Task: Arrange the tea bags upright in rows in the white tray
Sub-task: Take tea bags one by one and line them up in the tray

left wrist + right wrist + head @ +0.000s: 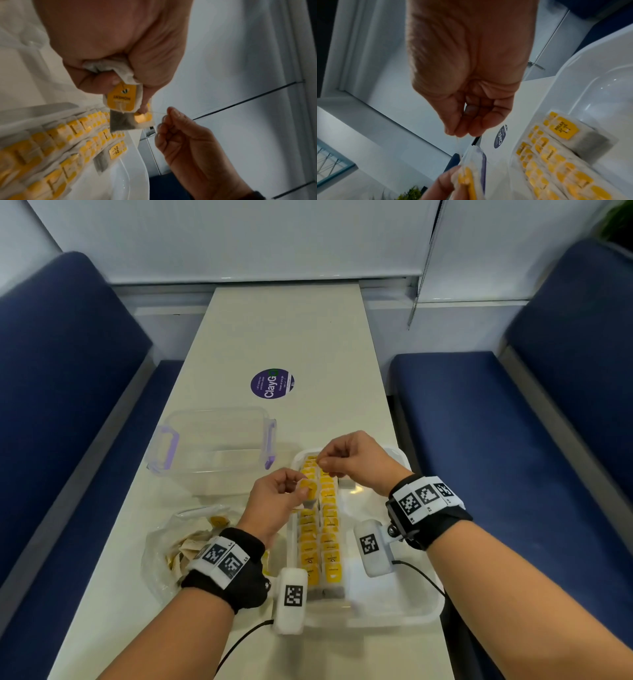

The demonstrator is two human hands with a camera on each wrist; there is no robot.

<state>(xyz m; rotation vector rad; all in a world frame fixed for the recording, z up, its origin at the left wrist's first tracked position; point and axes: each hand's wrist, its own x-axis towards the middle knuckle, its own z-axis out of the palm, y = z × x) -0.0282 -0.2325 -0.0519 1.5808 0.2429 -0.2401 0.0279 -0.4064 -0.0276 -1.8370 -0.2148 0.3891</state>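
Observation:
The white tray (pixel 424 616) holds two rows of upright tea bags (pixel 322 529) with yellow tags along its left side. Over the rows, my left hand (pixel 301 491) grips a small bunch of tea bags (pixel 123 100); one grey pouch hangs below the fingers. My right hand (pixel 322 462) hovers above the tray's far end, its fingertips (pixel 460 134) pinching a thin string (pixel 159 113) that runs to the held bags. In the right wrist view the rows (pixel 556 162) are blurred, and the held bags (pixel 465 180) show at the bottom edge.
An open clear plastic box (pixel 212 450) with purple latches stands left of the tray. A crumpled plastic bag (pixel 185 546) with more tea bags lies under my left wrist. A purple sticker (pixel 272 383) marks the table farther off. Blue benches flank the narrow table.

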